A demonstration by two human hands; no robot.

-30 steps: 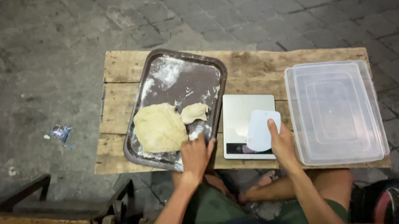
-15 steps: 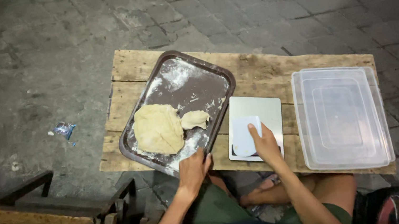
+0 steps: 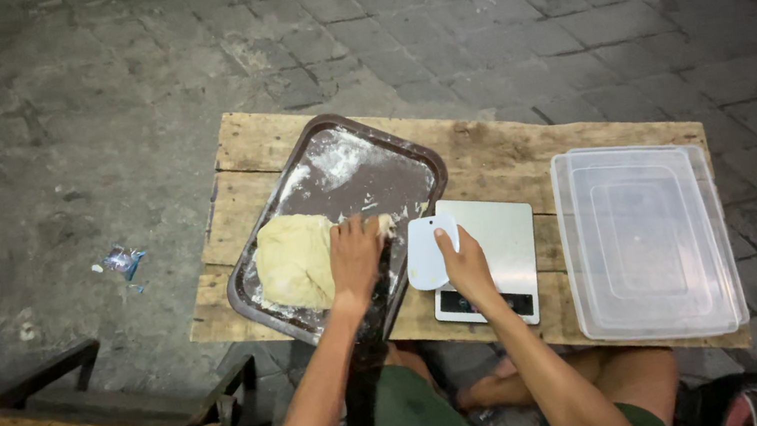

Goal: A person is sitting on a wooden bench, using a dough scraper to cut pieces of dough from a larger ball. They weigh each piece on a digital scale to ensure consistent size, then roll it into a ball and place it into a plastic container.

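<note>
A dark, narrow screen runs along the near edge of the flat silver scale on the table. A small blue-and-white wrapper lies crumpled on the paving, left of the table.

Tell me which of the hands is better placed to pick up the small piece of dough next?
Probably the left hand. It already rests on the dough in the floured tray, beside the small piece. The right hand is busy holding a white scraper over the scale.
</note>
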